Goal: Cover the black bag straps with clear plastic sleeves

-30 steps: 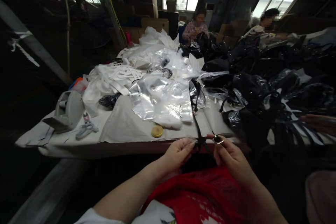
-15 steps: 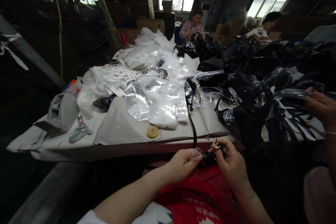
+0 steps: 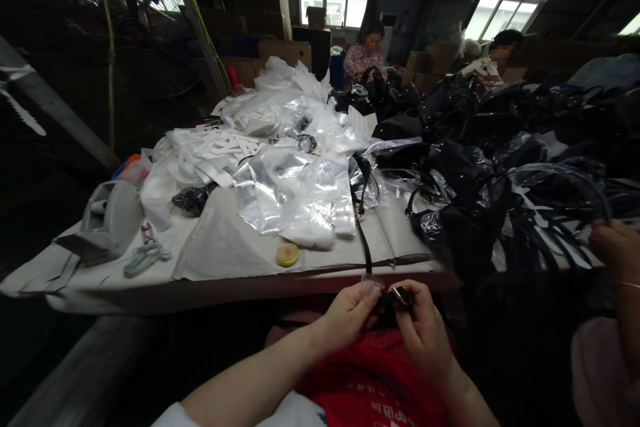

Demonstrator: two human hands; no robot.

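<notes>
My left hand (image 3: 350,313) and my right hand (image 3: 423,327) are close together just below the table's front edge, above my red lap. Both pinch the end of a thin black strap (image 3: 363,240) that runs up onto the table. My right fingers hold the strap's small metal buckle (image 3: 401,295). My left fingers are closed on the strap right beside it.
A white-covered table (image 3: 225,240) carries clear plastic bags (image 3: 300,193), white strips, a tape dispenser (image 3: 107,220), blue scissors (image 3: 145,255) and a round yellow disc (image 3: 287,254). Black bags (image 3: 475,167) pile up on the right. A co-worker's hand (image 3: 617,247) reaches in at right; two people sit at the far end.
My hands have dropped lower and drawn closer together, with the buckle end now tucked between them. The co-worker's hand at right has moved further into the black bags.
</notes>
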